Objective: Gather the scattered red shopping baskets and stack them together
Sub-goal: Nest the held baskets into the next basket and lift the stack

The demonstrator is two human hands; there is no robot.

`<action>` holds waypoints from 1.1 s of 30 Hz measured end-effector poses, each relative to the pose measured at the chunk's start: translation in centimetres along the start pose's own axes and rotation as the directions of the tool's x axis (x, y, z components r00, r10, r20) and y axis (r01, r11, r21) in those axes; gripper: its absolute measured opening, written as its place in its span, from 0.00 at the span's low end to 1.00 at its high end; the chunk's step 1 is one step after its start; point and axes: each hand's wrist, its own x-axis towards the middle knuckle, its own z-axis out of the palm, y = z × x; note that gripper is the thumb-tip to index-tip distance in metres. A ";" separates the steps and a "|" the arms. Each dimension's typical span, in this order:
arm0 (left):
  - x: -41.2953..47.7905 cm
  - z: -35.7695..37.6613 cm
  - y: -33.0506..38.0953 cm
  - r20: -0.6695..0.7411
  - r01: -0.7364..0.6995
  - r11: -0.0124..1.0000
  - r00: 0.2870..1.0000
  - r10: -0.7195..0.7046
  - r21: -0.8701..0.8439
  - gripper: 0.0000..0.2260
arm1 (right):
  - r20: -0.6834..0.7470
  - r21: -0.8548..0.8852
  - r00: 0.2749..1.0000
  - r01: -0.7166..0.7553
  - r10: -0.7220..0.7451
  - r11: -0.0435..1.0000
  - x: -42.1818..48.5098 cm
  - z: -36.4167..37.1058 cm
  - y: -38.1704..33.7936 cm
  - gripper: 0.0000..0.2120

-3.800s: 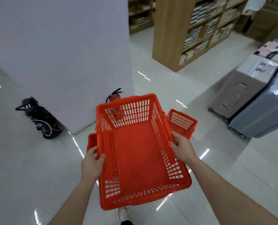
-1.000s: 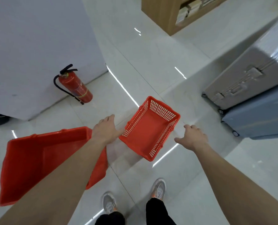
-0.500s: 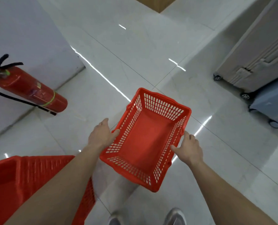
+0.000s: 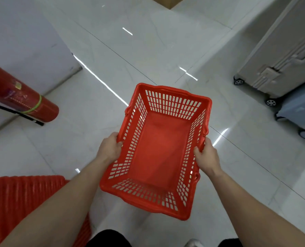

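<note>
A small red slotted shopping basket (image 4: pixel 158 150) is in the centre of the view, empty, held between both hands above the tiled floor. My left hand (image 4: pixel 109 148) grips its left long rim and my right hand (image 4: pixel 207 155) grips its right long rim. A larger red basket (image 4: pixel 23 198) rests on the floor at the lower left, partly cut off by the frame edge and covered by my left forearm.
A red fire extinguisher (image 4: pixel 21 100) leans against a white wall (image 4: pixel 23 41) at the left. Two wheeled suitcases, beige (image 4: pixel 280 56) and grey-blue (image 4: pixel 299 113), stand at the right. My legs show at the bottom edge.
Both hands have closed on the small basket's side rims, and it has come nearer to me and looks raised off the floor. A second ago they were open above it.
</note>
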 end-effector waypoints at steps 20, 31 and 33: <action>-39.8 -45.1 10.6 -0.336 0.032 0.971 0.935 -0.113 -0.238 0.13 | 0.247 -0.033 0.899 0.381 -0.362 0.924 -27.5 -26.9 -43.0 0.20; -58.5 -47.5 -5.2 -0.446 0.309 0.792 0.692 -0.567 -0.527 0.10 | 0.611 -0.021 0.620 0.635 -0.493 0.772 -41.7 -11.9 -55.2 0.20; -60.8 -46.7 -7.9 -0.436 0.344 0.739 0.636 -0.637 -0.580 0.09 | 0.670 -0.020 0.560 0.669 -0.487 0.743 -44.1 -8.5 -56.8 0.21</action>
